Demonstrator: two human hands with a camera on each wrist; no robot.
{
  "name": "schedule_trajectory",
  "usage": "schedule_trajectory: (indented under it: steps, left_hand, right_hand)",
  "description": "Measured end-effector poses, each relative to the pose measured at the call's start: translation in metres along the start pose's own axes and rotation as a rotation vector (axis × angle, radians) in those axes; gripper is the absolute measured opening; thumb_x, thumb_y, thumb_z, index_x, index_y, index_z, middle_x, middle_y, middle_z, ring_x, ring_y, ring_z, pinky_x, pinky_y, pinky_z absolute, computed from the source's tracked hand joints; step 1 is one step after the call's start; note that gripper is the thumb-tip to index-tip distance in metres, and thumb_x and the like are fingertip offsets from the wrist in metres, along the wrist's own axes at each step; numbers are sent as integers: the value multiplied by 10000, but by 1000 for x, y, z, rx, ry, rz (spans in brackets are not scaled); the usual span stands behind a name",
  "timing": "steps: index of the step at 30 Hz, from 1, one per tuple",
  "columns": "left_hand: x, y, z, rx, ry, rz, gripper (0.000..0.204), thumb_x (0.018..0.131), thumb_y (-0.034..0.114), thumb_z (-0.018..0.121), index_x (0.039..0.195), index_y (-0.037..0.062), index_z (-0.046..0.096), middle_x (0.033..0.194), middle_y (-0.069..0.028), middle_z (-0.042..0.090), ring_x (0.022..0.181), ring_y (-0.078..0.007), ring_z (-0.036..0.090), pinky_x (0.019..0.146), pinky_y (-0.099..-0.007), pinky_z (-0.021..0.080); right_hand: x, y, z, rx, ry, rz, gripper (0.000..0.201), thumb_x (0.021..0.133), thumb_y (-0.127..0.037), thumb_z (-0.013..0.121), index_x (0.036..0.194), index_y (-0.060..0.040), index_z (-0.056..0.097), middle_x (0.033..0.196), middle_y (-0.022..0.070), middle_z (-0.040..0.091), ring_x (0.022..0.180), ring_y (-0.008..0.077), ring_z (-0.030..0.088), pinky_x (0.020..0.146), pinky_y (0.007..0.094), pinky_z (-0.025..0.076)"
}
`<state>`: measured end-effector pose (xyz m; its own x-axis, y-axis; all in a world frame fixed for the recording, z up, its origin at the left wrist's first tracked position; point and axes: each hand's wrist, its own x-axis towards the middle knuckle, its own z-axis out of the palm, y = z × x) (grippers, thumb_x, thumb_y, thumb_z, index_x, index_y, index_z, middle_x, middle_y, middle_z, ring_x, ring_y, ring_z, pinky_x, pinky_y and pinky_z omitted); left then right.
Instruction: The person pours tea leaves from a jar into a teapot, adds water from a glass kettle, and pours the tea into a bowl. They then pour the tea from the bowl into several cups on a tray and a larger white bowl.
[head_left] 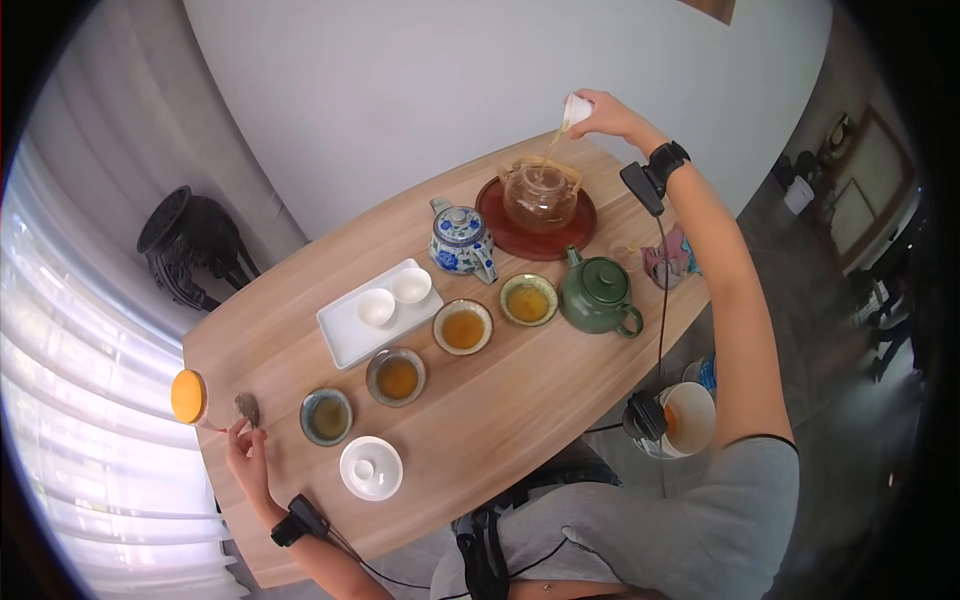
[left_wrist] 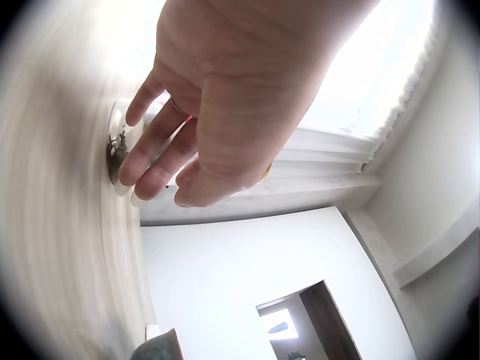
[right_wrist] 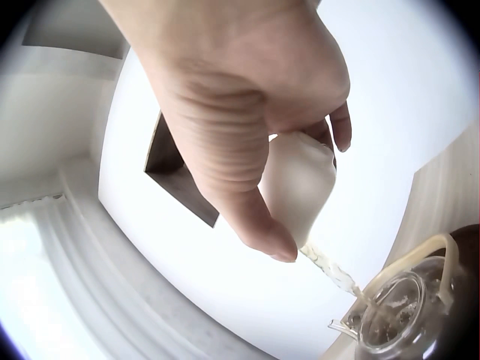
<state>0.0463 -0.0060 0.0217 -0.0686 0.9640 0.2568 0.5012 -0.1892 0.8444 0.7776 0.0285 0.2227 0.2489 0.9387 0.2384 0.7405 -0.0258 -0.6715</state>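
My right hand [head_left: 607, 115] grips a small white cup [right_wrist: 298, 184] that is tilted over the glass teapot [head_left: 540, 195]. A thin stream of pale liquid [right_wrist: 330, 271] runs from the cup's lip down onto the top of the pot. That teapot has a light-coloured arched handle [right_wrist: 420, 251] and sits on a round red-brown tray [head_left: 490, 235]. At the table's far left, my left hand [head_left: 248, 462] has its fingers loosely bent, fingertips right by a small dish of dark dry leaves [left_wrist: 117, 154]. The fingers partly cover this dish in the left wrist view.
A jar with a yellow lid [head_left: 188, 396] stands at the left edge. Several tea-filled bowls [head_left: 397, 377] line the table, with a lidded white bowl [head_left: 371, 468], a white tray [head_left: 350, 345] with two cups, a blue-white teapot [head_left: 461, 240] and a green teapot [head_left: 598, 300]. A bucket [head_left: 690, 418] stands below.
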Motion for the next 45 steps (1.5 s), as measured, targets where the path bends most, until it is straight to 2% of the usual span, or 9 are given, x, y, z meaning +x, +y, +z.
schedule_trajectory:
  steps: [12,15,17,21,24,26,28,35,45]
  left_hand:
    - [0,-1,-1,25,5,14,299,850,97,614,1126,-5,560,713,-44,646,723,-104,611,722,-239,458]
    - [-1,5,0,25,19,-3,303,845,99,618,1122,-7,562,713,-42,648,729,-108,616,733,-242,462]
    - [-1,3,0,36,18,7,305,839,99,621,1122,1,566,723,-48,657,742,-116,628,739,-249,468]
    - [-1,6,0,64,58,-12,307,833,94,622,1123,11,569,734,-63,667,744,-130,640,741,-262,476]
    - [-2,9,2,65,56,19,307,826,94,629,1119,18,575,738,-78,672,732,-141,650,741,-280,487]
    - [-1,2,2,78,51,56,308,824,95,636,1118,23,579,745,-77,675,737,-140,653,739,-280,488]
    - [0,4,2,81,56,51,308,821,95,641,1115,25,582,747,-77,676,742,-142,655,742,-282,488]
    - [-3,10,2,72,71,48,305,809,103,661,1097,26,597,749,-79,676,761,-155,659,755,-288,487]
    - [-3,14,1,81,72,107,300,825,88,649,1109,20,581,760,-77,679,754,-136,653,751,-272,489]
  right_hand:
    - [-1,-18,38,-766,43,-116,625,546,-156,754,1142,-134,565,1026,97,595,998,261,560,861,350,416]
    - [-10,-3,72,-855,-9,-246,551,583,-124,734,1110,-134,572,1018,71,583,1020,255,542,861,359,392]
    - [-9,9,87,-1160,30,-589,487,633,-84,717,1093,-158,576,977,50,593,1021,225,534,865,378,380]
    - [-18,-44,115,-1055,183,-941,495,642,-33,691,1109,-145,570,1012,51,600,1037,219,532,867,365,387]
    - [-43,-112,153,-612,255,-868,515,656,-55,701,1142,-131,549,1052,59,604,1053,234,523,900,363,397]
    - [-61,-161,183,206,-46,-480,552,666,-77,706,1184,-110,519,1129,90,583,1060,268,520,909,376,413]
    - [-51,-165,234,326,-139,-634,552,665,-143,725,1167,-75,506,1142,132,558,1037,307,528,896,394,429]
    - [-73,-198,346,-103,-442,-613,618,594,-377,757,1078,-54,550,1042,137,597,1033,303,527,890,387,398]
    - [-84,-175,386,-292,-382,-708,656,518,-456,764,1007,-58,583,1000,114,626,988,283,538,843,395,345]
